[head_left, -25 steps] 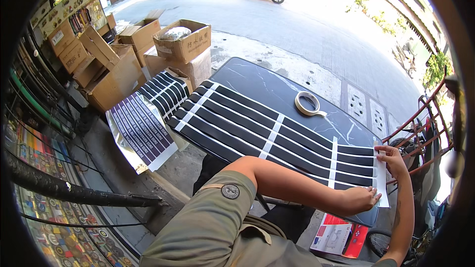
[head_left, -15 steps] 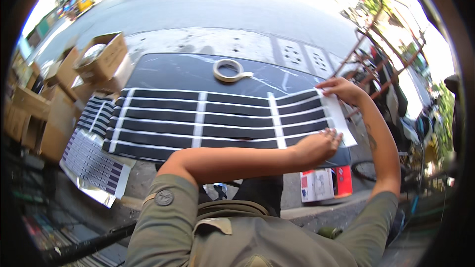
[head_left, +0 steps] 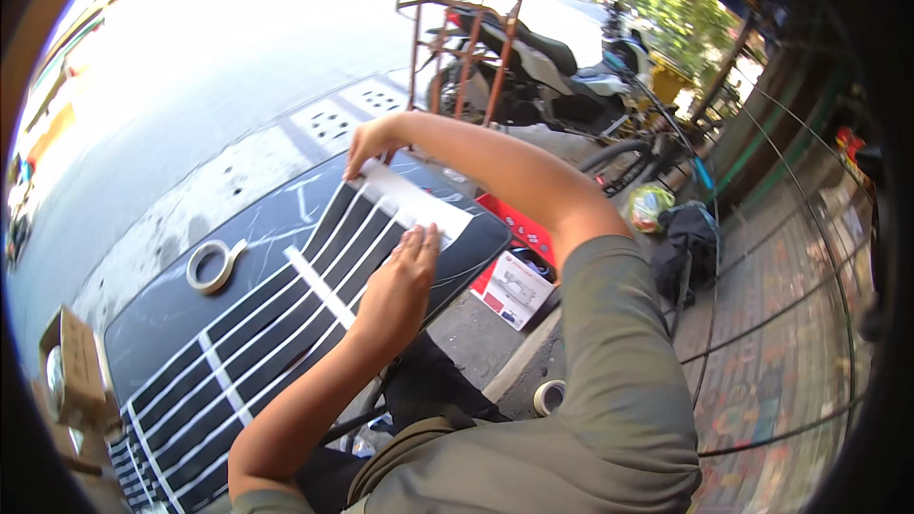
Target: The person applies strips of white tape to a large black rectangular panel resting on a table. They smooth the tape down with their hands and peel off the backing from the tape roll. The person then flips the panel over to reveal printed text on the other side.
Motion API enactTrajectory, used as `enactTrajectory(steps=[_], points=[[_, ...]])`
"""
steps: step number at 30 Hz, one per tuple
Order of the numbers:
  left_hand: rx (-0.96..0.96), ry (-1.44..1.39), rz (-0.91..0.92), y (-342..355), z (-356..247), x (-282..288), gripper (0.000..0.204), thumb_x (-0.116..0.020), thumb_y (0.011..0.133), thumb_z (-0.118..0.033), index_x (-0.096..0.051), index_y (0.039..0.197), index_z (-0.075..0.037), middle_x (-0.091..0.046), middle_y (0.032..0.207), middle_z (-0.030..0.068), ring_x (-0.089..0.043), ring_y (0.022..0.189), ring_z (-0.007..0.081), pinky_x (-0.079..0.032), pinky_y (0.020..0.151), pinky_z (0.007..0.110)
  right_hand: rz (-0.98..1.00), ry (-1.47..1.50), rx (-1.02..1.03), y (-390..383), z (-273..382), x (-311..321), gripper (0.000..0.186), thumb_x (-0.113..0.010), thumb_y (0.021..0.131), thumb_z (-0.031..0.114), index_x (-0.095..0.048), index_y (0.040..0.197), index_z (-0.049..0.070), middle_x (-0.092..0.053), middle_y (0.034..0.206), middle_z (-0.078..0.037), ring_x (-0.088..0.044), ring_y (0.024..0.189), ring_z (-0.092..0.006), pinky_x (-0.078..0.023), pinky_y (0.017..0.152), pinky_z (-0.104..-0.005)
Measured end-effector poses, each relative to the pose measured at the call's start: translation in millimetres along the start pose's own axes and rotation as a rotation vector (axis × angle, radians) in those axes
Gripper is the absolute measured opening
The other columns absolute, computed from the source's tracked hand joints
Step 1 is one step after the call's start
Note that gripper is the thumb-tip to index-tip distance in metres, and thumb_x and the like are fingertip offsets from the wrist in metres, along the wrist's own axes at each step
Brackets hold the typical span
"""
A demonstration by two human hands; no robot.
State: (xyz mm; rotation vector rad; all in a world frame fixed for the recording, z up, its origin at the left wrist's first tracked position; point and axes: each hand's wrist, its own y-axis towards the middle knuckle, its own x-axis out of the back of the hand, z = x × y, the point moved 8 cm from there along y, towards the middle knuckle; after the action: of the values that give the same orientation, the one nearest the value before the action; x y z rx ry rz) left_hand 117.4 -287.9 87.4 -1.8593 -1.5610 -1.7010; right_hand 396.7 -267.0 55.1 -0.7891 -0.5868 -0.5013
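A long sheet of black strips crossed by white bands (head_left: 249, 335) lies along a dark marbled table (head_left: 267, 202), ending in a plain white strip (head_left: 419, 198) on the right. My left hand (head_left: 405, 271) rests on the sheet by the near side of that white end, its fingers stretched out together. At the far corner, my right hand (head_left: 374, 141) pinches the sheet's edge between thumb and fingers, and the sheet rises slightly there. A roll of masking tape (head_left: 226, 273) with a loose end lies on the table beyond the sheet.
A red and white printed box (head_left: 514, 290) sits below the table's right end. Another tape roll (head_left: 548, 398) is near my right side. Beyond stand a rusty metal frame (head_left: 466, 67), a parked motorcycle (head_left: 543, 76) and a bicycle wheel (head_left: 619, 167). An open carton (head_left: 81, 371) is at left.
The view has swung to the right, so the table appears slanted and further left. My left hand's fingers now lie straighter on the sheet. My right hand still pinches the far corner.
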Motion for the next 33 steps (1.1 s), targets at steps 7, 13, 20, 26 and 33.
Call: enactTrajectory(steps=[7, 13, 20, 26, 33], points=[[0.014, 0.011, -0.007, 2.0, -2.4, 4.0, 0.063, -0.047, 0.083, 0.017, -0.05, 0.145, 0.006, -0.055, 0.142, 0.034, -0.059, 0.129, 0.0439, -0.052, 0.105, 0.045, -0.001, 0.074, -0.026, 1.8, 4.1, -1.5, 0.036, -0.091, 0.08, 0.026, -0.081, 0.109, 0.008, -0.078, 0.11, -0.01, -0.076, 0.096, -0.0222, -0.062, 0.083, -0.0334], [0.007, 0.009, -0.019, 0.9, -1.8, 3.1, 0.064, -0.048, 0.082, 0.019, -0.051, 0.144, 0.006, -0.055, 0.142, 0.0331, -0.059, 0.128, 0.0434, -0.053, 0.105, 0.045, -0.001, 0.129, 0.073, 9.9, -4.2, -4.3, 0.033, -0.089, 0.082, 0.029, -0.08, 0.104, 0.007, -0.079, 0.097, -0.004, -0.075, 0.087, -0.0134, -0.059, 0.085, -0.0295], [0.028, -0.004, 0.005, 1.5, 0.9, 0.6, 0.062, -0.047, 0.084, 0.018, -0.051, 0.144, 0.005, -0.055, 0.143, 0.0319, -0.059, 0.129, 0.0431, -0.052, 0.107, 0.045, 0.003, 0.026, 0.043, 13.1, -13.2, -3.8, 0.036, -0.087, 0.084, 0.036, -0.081, 0.11, 0.013, -0.078, 0.106, -0.004, -0.074, 0.094, -0.0171, -0.055, 0.09, -0.035], [0.016, -0.015, -0.001, -1.0, 2.4, -1.9, 0.062, -0.046, 0.085, 0.016, -0.049, 0.146, 0.004, -0.054, 0.144, 0.032, -0.057, 0.132, 0.0432, -0.051, 0.107, 0.046, 0.087, -0.471, 0.04, 29.7, -6.8, -16.6, 0.063, -0.082, 0.076, 0.064, -0.08, 0.113, 0.013, -0.075, 0.119, -0.011, -0.072, 0.105, -0.0272, -0.052, 0.095, -0.0425], [0.002, -0.027, 0.005, -3.0, 5.0, -9.5, 0.064, -0.046, 0.085, 0.014, -0.046, 0.148, 0.003, -0.054, 0.143, 0.0326, -0.057, 0.13, 0.0438, -0.053, 0.104, 0.046, 0.106, -0.681, 0.012, 53.4, 14.4, -67.5, 0.092, -0.072, 0.074, 0.081, -0.076, 0.117, 0.0, -0.072, 0.121, -0.021, -0.069, 0.111, -0.0345, -0.052, 0.094, -0.0433]])
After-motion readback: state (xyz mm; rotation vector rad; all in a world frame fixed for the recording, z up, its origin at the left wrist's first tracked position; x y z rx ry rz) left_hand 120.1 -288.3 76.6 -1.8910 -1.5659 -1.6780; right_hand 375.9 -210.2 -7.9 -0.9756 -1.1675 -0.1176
